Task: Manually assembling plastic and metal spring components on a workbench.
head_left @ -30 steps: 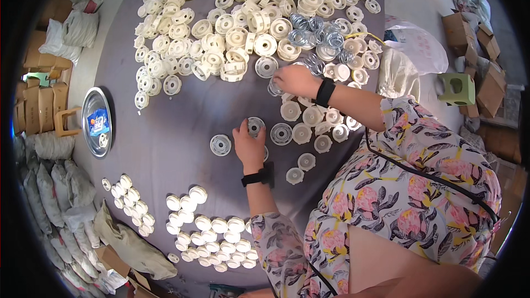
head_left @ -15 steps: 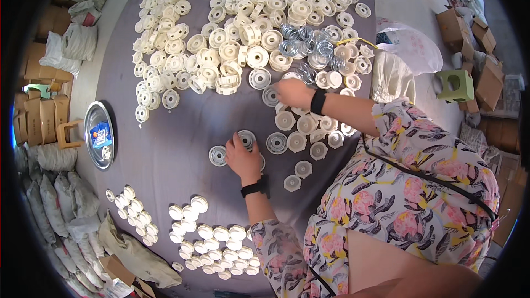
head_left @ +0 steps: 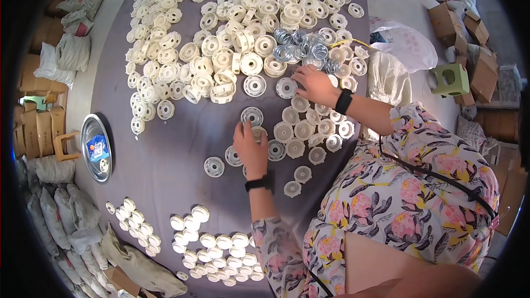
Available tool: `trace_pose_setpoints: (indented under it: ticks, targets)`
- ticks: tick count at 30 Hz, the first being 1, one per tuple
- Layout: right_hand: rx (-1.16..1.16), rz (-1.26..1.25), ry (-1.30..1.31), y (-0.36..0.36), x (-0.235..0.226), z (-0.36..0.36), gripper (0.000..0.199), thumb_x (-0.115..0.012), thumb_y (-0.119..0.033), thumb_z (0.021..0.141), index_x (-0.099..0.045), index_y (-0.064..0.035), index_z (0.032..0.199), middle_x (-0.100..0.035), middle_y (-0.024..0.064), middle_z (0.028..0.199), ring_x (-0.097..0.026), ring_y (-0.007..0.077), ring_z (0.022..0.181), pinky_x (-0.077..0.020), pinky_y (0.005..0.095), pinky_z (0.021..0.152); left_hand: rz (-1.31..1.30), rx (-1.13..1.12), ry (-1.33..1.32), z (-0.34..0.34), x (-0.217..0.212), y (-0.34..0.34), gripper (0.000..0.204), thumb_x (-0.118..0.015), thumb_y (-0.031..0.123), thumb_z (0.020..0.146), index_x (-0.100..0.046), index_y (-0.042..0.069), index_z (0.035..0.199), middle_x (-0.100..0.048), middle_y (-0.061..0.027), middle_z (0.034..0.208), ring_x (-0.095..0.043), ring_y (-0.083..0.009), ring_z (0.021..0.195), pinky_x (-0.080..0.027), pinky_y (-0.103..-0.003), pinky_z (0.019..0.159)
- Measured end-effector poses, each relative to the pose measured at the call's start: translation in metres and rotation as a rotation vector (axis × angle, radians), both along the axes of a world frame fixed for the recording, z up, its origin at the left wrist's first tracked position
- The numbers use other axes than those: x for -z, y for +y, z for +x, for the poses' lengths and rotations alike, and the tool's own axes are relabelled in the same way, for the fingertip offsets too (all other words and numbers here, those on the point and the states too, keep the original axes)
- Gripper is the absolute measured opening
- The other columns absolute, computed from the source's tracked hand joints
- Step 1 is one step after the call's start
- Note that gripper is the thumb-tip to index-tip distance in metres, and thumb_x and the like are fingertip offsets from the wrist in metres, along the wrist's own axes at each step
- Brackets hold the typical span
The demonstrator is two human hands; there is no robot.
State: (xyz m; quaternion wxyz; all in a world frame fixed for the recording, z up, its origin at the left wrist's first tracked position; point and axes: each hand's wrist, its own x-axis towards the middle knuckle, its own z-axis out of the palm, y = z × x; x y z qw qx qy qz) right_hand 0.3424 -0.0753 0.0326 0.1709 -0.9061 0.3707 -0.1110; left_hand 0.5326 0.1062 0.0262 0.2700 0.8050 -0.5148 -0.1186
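The fingers of my left hand [head_left: 252, 152] curl around a small round pale plastic cap [head_left: 258, 133]. Just beyond its fingertips lies a round white disc [head_left: 252, 116] with grey rings. More such discs lie beside this hand, one ringed disc [head_left: 214, 166] to its left and another [head_left: 276, 150] to its right. Farther off, my right hand [head_left: 317, 85] has its fingertips bent onto the edge of a ringed disc [head_left: 286, 88]. Metal coil springs [head_left: 298, 44] are heaped just beyond it. Cup-shaped white parts [head_left: 303, 129] are spread below the right wrist.
Many cream plastic housings [head_left: 212, 47] cover the far part of the grey-covered table [head_left: 182, 149]. Rows of white round pieces [head_left: 221, 256] stand near the front. A metal tray [head_left: 96, 149] with a blue packet sits at left. Sacks [head_left: 63, 204] and cartons [head_left: 458, 27] line both sides.
My left hand has moved farther from me, uncovering a ringed disc. My right hand has shifted right, and a ringed disc now shows at its fingertips. The whole view has shifted slightly.
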Motion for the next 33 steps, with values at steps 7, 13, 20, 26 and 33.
trace_pose_setpoints:
  ticks: [7,13,20,26,33]
  targets:
    - [-0.065,0.04,-0.046,-0.011,0.0,-0.014,0.026,-0.06,-0.008,0.072,-0.06,-0.0086,0.098,-0.057,0.006,0.09,-0.052,0.0236,0.088,-0.0452,0.035,0.078,0.422,0.109,-0.105,-0.007,-0.025,-0.048,0.039,-0.068,0.02,0.07,-0.055,0.006,0.104,-0.05,-0.0139,0.112,-0.046,-0.0311,0.106,-0.037,-0.042,0.086]
    - [0.013,0.025,-0.177,-0.005,-0.004,-0.015,0.028,-0.063,-0.008,0.072,-0.059,-0.0066,0.099,-0.059,0.0078,0.098,-0.053,0.0252,0.095,-0.0437,0.0369,0.082,0.021,0.151,-0.17,0.0,0.011,-0.091,0.025,-0.066,0.014,0.071,-0.057,0.005,0.092,-0.048,-0.0132,0.11,-0.048,-0.0306,0.1,-0.039,-0.042,0.083]
    - [0.055,-0.061,-0.066,0.002,0.016,-0.001,0.017,-0.059,-0.01,0.067,-0.059,-0.0061,0.084,-0.05,0.01,0.092,-0.055,0.0266,0.085,-0.0452,0.0392,0.071,0.054,0.13,-0.125,-0.004,0.0,-0.063,0.016,-0.064,0.008,0.073,-0.056,0.005,0.087,-0.051,-0.015,0.108,-0.05,-0.0341,0.098,-0.041,-0.042,0.082]
    - [0.024,0.012,0.124,-0.005,0.023,-0.012,0.011,-0.055,-0.01,0.071,-0.059,-0.0064,0.08,-0.052,0.012,0.084,-0.056,0.0286,0.08,-0.0483,0.0401,0.062,-0.109,-0.056,0.125,-0.04,-0.035,0.05,0.018,-0.064,0.006,0.074,-0.055,0.003,0.089,-0.051,-0.0192,0.107,-0.05,-0.0366,0.1,-0.04,-0.043,0.084]
    - [0.036,0.147,-0.168,0.03,0.001,0.003,0.012,-0.057,-0.017,0.074,-0.059,-0.0082,0.082,-0.06,0.01,0.078,-0.059,0.0282,0.072,-0.0473,0.0392,0.061,0.002,-0.241,0.091,-0.082,0.013,0.144,0.016,-0.066,0.009,0.07,-0.058,0.005,0.084,-0.054,-0.0147,0.104,-0.05,-0.0326,0.1,-0.039,-0.042,0.084]
